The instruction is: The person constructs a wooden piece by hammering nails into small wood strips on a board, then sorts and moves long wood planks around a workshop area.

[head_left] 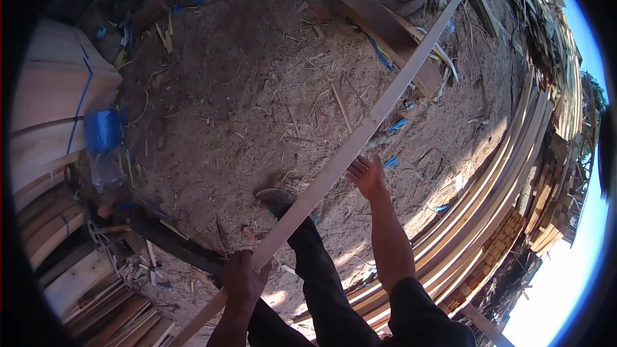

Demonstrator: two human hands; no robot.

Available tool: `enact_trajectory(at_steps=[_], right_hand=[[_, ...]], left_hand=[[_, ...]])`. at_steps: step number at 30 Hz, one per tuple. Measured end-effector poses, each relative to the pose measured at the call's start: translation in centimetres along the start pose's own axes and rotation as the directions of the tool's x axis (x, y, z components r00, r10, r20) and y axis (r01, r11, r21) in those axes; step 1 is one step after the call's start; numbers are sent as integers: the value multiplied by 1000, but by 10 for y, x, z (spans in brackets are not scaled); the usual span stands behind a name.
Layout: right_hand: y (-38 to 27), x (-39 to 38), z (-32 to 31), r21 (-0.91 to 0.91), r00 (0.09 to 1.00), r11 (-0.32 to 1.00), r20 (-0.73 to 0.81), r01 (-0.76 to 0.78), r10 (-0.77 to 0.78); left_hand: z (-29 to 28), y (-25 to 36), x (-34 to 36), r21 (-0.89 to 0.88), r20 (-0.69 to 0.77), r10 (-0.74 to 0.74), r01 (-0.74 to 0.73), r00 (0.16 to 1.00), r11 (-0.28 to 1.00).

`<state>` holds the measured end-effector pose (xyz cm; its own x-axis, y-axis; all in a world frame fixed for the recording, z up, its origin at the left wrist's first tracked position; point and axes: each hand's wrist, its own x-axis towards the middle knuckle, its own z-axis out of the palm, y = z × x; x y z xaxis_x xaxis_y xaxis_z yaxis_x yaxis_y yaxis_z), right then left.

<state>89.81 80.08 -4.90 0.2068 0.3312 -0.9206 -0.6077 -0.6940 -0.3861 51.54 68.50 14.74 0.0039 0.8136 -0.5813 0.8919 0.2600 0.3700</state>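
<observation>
A long pale wooden plank runs diagonally from the lower left to the upper right above the sawdust ground. My left hand grips its near end from below. My right hand is stretched forward with the fingers against the plank's underside edge near its middle. My dark-trousered leg and shoe stand beneath the plank.
Stacked planks tied with blue strapping lie at the left, with a blue bag beside them. A long curved pile of boards lines the right side. Short boards and wood scraps litter the dirt at the top.
</observation>
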Motion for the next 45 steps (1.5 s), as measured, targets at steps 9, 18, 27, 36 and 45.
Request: enact_trajectory(at_steps=[9,18,27,36,45], right_hand=[[-27,-1,31,380,969,915,242,-135,43],[111,-159,95,-304,975,950,223,78,-8],[224,-485,212,-298,693,759,670,579,-266],[402,-899,232,102,197,672,914,734,-354],[550,-1097,223,292,-111,756,953,585,-283]], left_hand=[[-45,-47,-157,-88,-108,-150,141,983,986],[-27,-135,-384,-31,-314,-189,189,930,981],[2,-216,-621,-118,-558,-196,156,807,981],[-38,-347,-880,-408,-684,-389,118,617,905],[-189,-374,-998,-290,-950,-288,-1,-119,957]])
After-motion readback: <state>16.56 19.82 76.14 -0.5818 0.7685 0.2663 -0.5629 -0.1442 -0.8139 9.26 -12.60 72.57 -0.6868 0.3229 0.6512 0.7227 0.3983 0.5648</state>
